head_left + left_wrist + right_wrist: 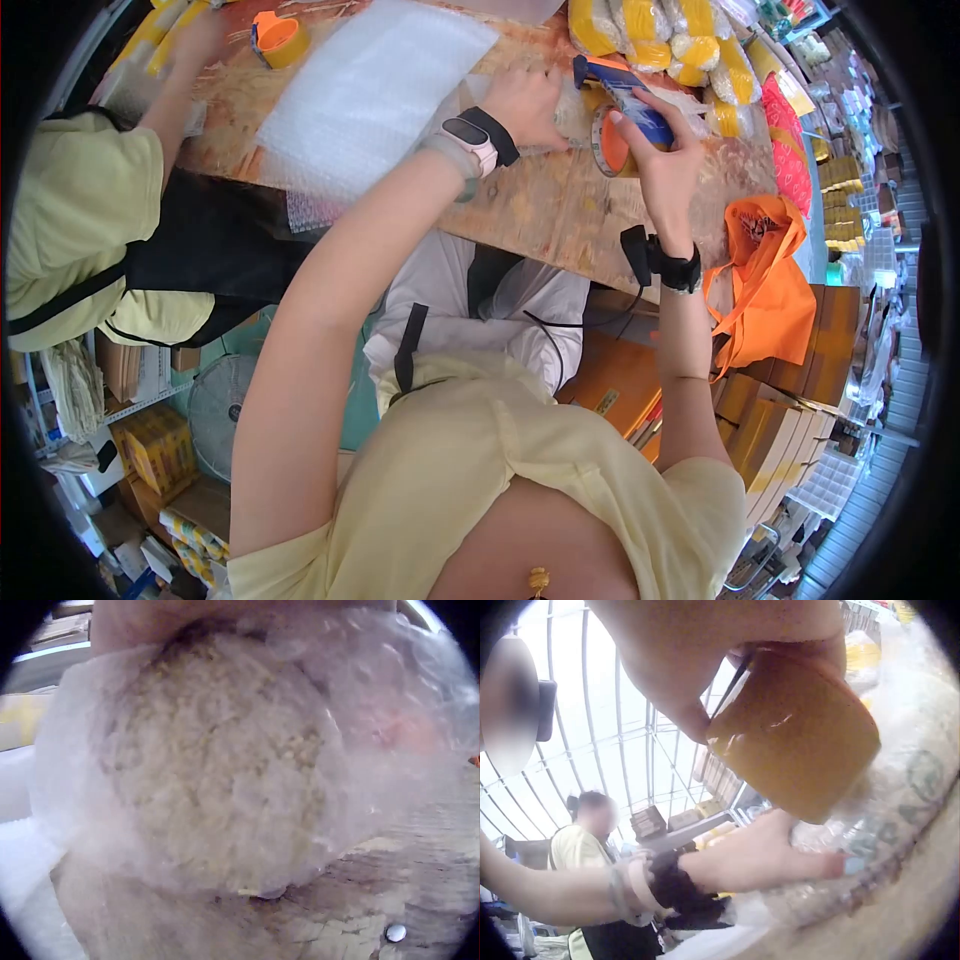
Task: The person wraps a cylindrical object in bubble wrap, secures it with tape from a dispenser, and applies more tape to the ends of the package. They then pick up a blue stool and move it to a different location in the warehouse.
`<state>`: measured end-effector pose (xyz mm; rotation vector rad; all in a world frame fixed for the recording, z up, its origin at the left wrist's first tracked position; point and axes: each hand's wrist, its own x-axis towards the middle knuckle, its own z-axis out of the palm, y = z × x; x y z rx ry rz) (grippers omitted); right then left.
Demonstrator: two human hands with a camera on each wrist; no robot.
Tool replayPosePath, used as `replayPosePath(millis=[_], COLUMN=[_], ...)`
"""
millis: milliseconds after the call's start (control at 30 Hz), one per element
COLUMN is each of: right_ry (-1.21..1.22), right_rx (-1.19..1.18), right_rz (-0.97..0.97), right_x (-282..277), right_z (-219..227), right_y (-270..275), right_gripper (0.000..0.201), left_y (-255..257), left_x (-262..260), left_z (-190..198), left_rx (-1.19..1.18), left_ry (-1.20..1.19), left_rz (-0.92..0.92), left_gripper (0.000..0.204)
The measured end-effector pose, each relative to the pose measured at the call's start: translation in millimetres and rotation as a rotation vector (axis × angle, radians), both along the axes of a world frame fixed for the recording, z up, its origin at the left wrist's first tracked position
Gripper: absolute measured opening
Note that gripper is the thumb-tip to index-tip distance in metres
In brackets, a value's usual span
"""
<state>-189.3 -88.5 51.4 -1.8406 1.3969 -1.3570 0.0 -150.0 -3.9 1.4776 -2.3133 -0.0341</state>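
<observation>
My right hand [668, 155] grips a blue tape dispenser [645, 118] with an orange hub, tilted above the wooden table. Its wide roll of yellowish-brown packing tape [795, 735] fills the middle of the right wrist view. Beside it, my left hand [522, 105] holds a bubble-wrapped package [225, 765], thumb laid along its side. Pale, grainy contents show through the round end that faces the left wrist camera. Green print [900, 817] marks the clear wrap in the right wrist view. Most of the package is hidden under my left hand in the head view.
Left of my hands, bubble wrap sheets [380, 90] lie on the wooden table [520, 215]. Another orange tape dispenser [280, 40] stands behind them. Several yellow-taped packages [690, 40] are piled at the back right. An orange bag [765, 290] hangs at the right edge. Another person [80, 220] works at left.
</observation>
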Motion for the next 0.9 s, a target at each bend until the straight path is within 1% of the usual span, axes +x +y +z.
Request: replayPosePath(millis=[67,133,167,233,333,367,433,467,500,533,600,633,700,733,767,800,833,867,900], right_ry=[0.029,0.109,0.134,0.180,0.213,0.224,0.244,0.232,0.012,0.065,-0.100,-0.264,-0.588,-0.718,-0.850,-0.985,-1.059,-1.101,-1.132], right_rx=[0.012,-0.026,0.014,0.095,0.064,0.055,0.031,0.052,0.100,0.056,0.061,0.042,-0.007,-0.008,-0.005,-0.002,-0.023,0.046,0.112], right_rz=[0.002,0.004,0.012,0.025,0.037,0.005,-0.059,-0.030,0.028,0.013,-0.082,-0.157,-0.292,-0.383,-0.471,-0.556,-0.515,-0.288,-0.060], right_x=[-3.0,-6.8,-7.9,-4.9,0.5,-0.1,-4.4,-23.9,-34.8,-46.9,-85.2,-93.6,-105.0,-98.4,-85.1,-72.0,-62.7,-72.4,-90.4], right_z=[7.4,14.0,19.6,36.9,38.7,39.9,46.6,57.3,71.5,77.6,61.7,53.4,45.3,48.7,52.3,54.9,55.6,46.3,28.0], right_y=[-5.8,-18.5,-21.0,-21.0,-11.5,-4.9,15.6,29.8,49.0,61.8,63.1,65.3,62.5,63.8,66.0,66.9,63.6,57.2,48.7], right_gripper=[0.041,0.042,0.042,0.043,0.041,0.040,0.038,0.029,0.021,0.025,0.028,0.029,0.032,0.030,0.028,0.027,0.027,0.025,0.025], left_y=[3.0,2.1,2.6,0.9,-2.8,-2.9,-9.7,-15.2,-30.5,-35.9,-42.3,-41.5,-28.2,-19.1,-8.0,4.2,14.8,25.8,35.3], left_x=[0.9,0.5,-0.7,-0.6,-1.7,-2.0,1.7,3.7,6.5,9.1,16.1,15.2,7.2,2.5,-2.8,-9.7,-17.8,-26.0,-34.9], left_z=[7.6,1.3,-2.7,-3.9,-2.7,-3.4,2.3,6.3,-3.5,-3.6,-1.9,-1.5,-1.5,-3.0,-5.2,-8.9,-11.6,-14.7,-16.0], left_rx=[0.059,-0.037,-0.079,-0.070,-0.040,-0.024,0.129,0.205,0.312,0.279,0.209,0.203,0.117,0.072,0.023,-0.042,-0.112,-0.178,-0.207], left_ry=[-0.021,-0.008,-0.003,-0.001,-0.005,-0.004,0.015,0.029,0.122,0.173,0.251,0.252,0.163,0.113,0.058,0.011,-0.036,-0.084,-0.206], left_rz=[-0.022,-0.004,0.003,-0.004,0.006,0.012,0.006,0.005,-0.001,-0.017,-0.071,-0.088,0.016,0.069,0.055,0.067,0.083,0.099,0.159], left_gripper=[0.083,0.084,0.085,0.085,0.084,0.083,0.081,0.080,0.078,0.079,0.082,0.080,0.081,0.081,0.075,0.078,0.081,0.084,0.091])
